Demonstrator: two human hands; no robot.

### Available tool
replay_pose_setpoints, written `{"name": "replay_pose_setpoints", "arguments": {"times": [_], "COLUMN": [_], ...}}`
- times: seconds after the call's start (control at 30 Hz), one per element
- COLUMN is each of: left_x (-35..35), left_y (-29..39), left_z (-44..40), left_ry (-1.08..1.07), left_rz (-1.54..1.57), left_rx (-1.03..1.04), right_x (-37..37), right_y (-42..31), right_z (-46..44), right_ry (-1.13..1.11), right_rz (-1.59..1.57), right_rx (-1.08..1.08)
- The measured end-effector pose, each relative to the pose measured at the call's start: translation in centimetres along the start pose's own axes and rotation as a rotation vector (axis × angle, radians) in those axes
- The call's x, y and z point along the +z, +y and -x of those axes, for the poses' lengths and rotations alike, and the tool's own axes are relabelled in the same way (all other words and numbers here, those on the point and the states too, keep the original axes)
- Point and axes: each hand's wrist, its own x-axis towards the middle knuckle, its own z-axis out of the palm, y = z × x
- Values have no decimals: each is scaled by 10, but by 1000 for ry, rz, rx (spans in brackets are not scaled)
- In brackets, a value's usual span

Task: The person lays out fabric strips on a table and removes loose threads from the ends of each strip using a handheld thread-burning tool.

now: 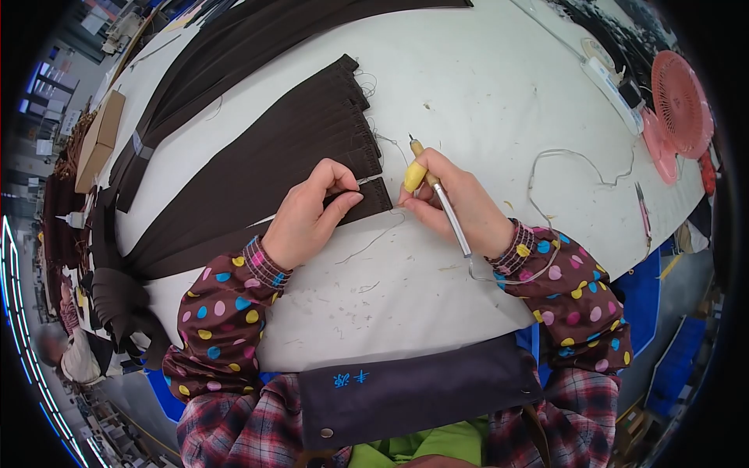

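Observation:
My left hand [310, 209] pinches the edge of a dark brown fabric strip [378, 196] near its stitched end. In my right hand [460, 199] is a corded, pen-shaped soldering iron [451, 214], its thin tip pointing up and away from the fabric. A yellow wrap [414, 176] shows at a finger of that hand. The right thumb and fingertip meet just beside the strip's end, where a fine loose thread runs; whether they grip it is hard to make out. Beyond the strip, more dark strips [289, 132] lie fanned out with ragged thread ends.
Another bundle of dark strips [226, 54] crosses the far left of the white table [468, 86]. At right are a pink fan [680, 105], a white power strip [612, 93] and thin tweezers [643, 209]. The iron's cord [534, 183] loops beside my right forearm. A cardboard box [100, 140] stands left.

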Motion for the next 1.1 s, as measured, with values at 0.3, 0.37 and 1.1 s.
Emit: {"name": "replay_pose_setpoints", "arguments": {"times": [0.3, 0.37, 1.1], "left_x": [1, 1, 19], "left_y": [-1, -2, 26], "left_z": [0, 0, -10], "left_ry": [-5, -6, -101], "left_rz": [-80, -100, -418], "left_rx": [-41, -50, 195], "right_x": [-1, -1, -13], "right_y": [0, 0, -19], "right_z": [1, 1, 0], "right_ry": [-13, -14, 134], "right_rz": [-42, -46, -88], "right_rx": [40, 42, 83]}}
